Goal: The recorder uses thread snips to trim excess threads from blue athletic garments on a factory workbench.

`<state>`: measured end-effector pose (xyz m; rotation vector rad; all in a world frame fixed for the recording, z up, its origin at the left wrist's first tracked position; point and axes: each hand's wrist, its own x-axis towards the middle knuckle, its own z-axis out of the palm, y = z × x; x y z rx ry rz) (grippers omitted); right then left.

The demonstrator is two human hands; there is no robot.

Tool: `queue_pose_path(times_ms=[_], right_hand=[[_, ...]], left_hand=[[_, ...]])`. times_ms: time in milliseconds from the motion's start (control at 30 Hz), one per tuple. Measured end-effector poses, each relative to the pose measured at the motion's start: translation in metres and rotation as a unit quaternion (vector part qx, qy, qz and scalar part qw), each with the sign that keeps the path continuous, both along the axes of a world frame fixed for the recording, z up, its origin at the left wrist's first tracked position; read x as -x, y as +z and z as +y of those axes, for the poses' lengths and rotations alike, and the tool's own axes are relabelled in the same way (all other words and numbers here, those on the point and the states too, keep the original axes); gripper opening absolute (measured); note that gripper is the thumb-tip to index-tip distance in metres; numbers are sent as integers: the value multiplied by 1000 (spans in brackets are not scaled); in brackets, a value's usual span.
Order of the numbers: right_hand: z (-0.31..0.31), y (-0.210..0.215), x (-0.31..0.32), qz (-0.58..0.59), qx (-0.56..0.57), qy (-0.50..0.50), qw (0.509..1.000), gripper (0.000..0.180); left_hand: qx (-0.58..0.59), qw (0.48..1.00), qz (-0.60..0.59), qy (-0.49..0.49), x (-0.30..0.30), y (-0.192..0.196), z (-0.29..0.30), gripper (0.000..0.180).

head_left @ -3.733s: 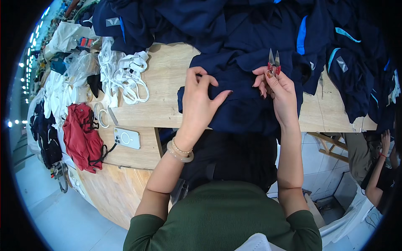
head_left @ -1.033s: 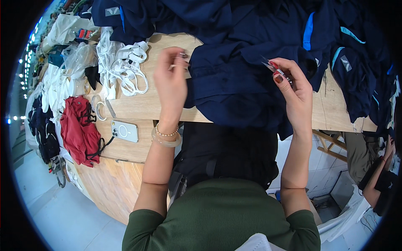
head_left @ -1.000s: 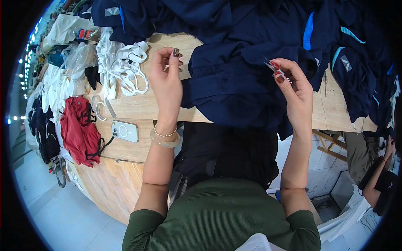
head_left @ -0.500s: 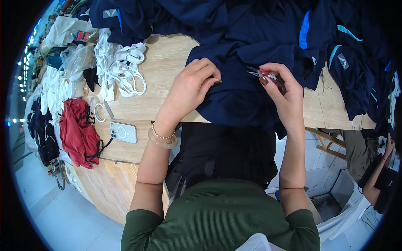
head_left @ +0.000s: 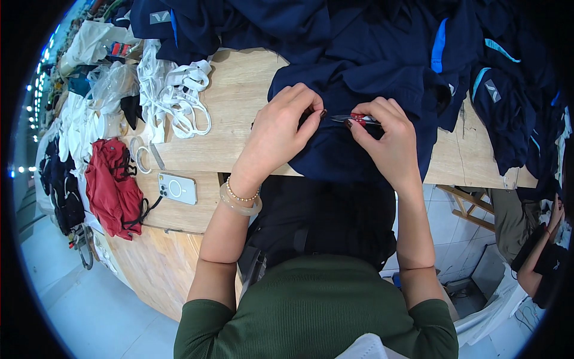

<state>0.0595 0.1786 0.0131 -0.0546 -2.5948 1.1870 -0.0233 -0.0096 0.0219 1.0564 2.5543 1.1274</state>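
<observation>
With our left hand (head_left: pixel 281 131), we are bending thumb and forefinger nearly together over the navy garment (head_left: pixel 335 157) on the table (head_left: pixel 239 90); whether these fingers are pinching anything, we cannot tell. Just rightward, the red snips (head_left: pixel 358 116) are pointing leftward at them, our right hand (head_left: pixel 391 143) gripping the handles.

Red-handled snips (head_left: pixel 356 117) partly hidden

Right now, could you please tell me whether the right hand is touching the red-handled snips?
Touching: in the head view, the right hand plainly holds the snips between thumb and fingers.
</observation>
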Motion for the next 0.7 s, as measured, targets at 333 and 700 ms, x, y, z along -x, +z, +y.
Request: queue_pose_path(times_ms=[333, 700], right_hand=[[0, -2, -12, 6, 51, -35, 998, 16], [-2, -7, -15, 18, 11, -30, 999, 14]], left_hand=[[-62, 995, -75, -10, 3, -2, -5, 6], [31, 999, -29, -20, 2, 0, 1, 7]])
